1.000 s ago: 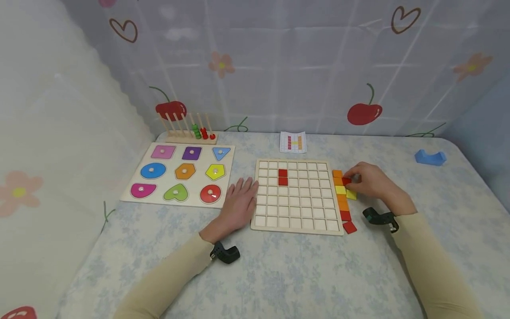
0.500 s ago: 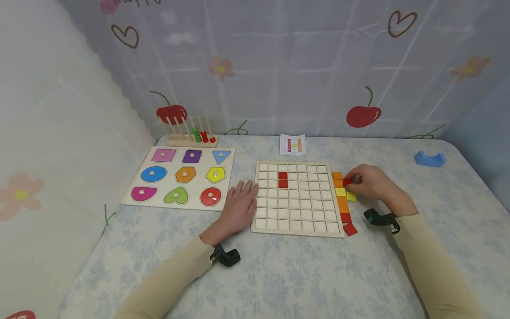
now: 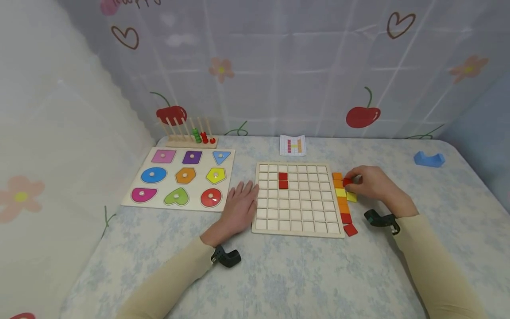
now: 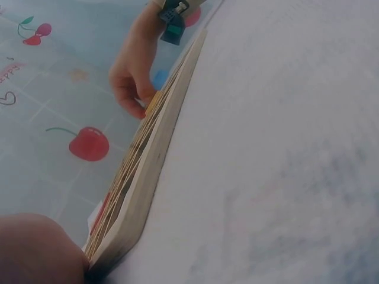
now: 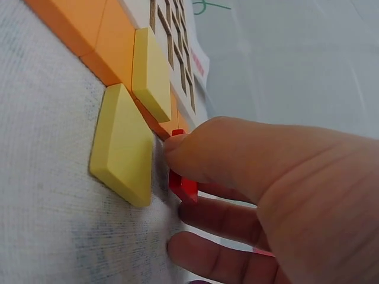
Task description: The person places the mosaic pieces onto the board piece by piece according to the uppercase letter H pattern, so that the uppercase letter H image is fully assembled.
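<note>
I took the grid board [image 3: 295, 204] as my dial, with twelve away from the person. The left hand [image 3: 239, 207] lay flat at nine o'clock, its fingers straight and gripping nothing, the fingertips against the board's edge; I judged that it was there to keep the board from sliding.

The right hand [image 3: 370, 181] was past the rim, between two and three o'clock. On the right wrist feed I saw its thumb and fingers closed in a pinch on a red tile [image 5: 183, 184], the other fingers loosely bent. The tile was tipped up, a hold that I'd say suits so thin a piece, as it frees the faces for thumb and finger. I couldn't tell whether its lower edge touched the surface [image 3: 303, 274].

The orange tiles [image 3: 343, 204] ran in a column along the three o'clock edge, probably to stay within easy reach. A yellow tile [image 5: 155, 77] seemed to sit on top of that column, and a loose yellow tile [image 5: 123, 145] lay just beside it.

Two red squares [image 3: 283, 184] filled neighbouring cells toward eleven. The pattern card [image 3: 292, 145] lay at twelve, presumably placed there so neither arm covered it.
</note>
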The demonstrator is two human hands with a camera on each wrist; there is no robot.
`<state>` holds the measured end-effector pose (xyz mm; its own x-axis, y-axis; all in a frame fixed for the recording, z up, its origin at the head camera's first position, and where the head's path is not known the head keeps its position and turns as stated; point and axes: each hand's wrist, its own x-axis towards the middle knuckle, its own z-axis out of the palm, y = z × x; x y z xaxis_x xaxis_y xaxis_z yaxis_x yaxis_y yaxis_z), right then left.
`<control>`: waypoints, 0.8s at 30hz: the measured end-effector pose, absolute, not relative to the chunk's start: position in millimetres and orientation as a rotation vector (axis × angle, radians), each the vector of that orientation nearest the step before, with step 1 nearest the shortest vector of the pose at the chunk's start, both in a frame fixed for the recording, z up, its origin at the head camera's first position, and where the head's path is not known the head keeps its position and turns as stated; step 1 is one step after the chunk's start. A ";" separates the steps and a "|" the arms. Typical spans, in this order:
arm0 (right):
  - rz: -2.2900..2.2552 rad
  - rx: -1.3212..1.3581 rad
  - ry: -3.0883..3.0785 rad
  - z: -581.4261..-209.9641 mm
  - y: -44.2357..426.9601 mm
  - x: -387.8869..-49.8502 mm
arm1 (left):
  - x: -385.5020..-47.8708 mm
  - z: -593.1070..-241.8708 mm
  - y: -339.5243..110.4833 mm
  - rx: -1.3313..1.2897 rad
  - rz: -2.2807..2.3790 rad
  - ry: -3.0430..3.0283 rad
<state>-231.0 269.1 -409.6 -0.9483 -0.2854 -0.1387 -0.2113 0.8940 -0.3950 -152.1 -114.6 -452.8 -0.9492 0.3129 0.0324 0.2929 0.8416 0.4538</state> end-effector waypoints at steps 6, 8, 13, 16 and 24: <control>-0.566 -0.406 2.877 -411.0 272.2 -230.4 | -152.6 -450.7 -112.2 0.482 0.713 2.968; -0.564 -0.399 2.880 -411.5 273.5 -230.1 | -152.9 -450.1 -111.5 0.480 0.709 2.962; -0.570 -0.394 2.872 -412.2 273.8 -229.7 | -152.4 -450.1 -112.1 0.491 0.696 2.964; -0.573 -0.395 2.866 -412.1 272.3 -229.5 | -151.8 -450.5 -113.4 0.501 0.709 2.969; -0.571 -0.378 2.857 -410.1 266.8 -228.8 | -152.0 -452.5 -115.0 0.480 0.724 2.963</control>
